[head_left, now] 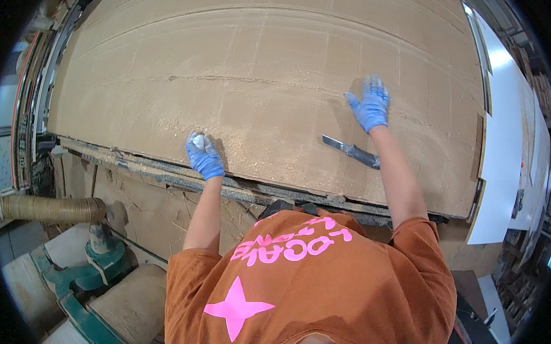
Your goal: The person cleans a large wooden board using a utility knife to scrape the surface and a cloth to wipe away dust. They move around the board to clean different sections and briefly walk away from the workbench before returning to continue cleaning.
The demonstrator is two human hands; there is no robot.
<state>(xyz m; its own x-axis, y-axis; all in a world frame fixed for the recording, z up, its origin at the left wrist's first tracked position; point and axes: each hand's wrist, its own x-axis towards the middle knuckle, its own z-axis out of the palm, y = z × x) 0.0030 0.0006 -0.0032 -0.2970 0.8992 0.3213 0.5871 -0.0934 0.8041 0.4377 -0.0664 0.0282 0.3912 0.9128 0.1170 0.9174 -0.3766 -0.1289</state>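
Observation:
My left hand point(205, 158), in a blue glove, is closed around a small white lump point(198, 141) near the front edge of the brown board. What the lump is made of cannot be made out. Sawdust and pale shavings point(245, 147) lie scattered just right of it. Farther back and to the right, my right hand point(372, 105) rests on the board point(275, 53), its gloved fingers stretched out and holding nothing. A knife point(350, 151) with a dark handle and a broad flat blade lies left of my right forearm, its handle end close to the arm.
White sheets point(504, 140) stick out along the board's right side. Stacked panel edges point(24, 109) stand at the far left. Below left are a ribbed hose point(52, 210) and a green machine point(105, 266) with pale bags. Dusty layered edges point(157, 173) run beneath the board's front.

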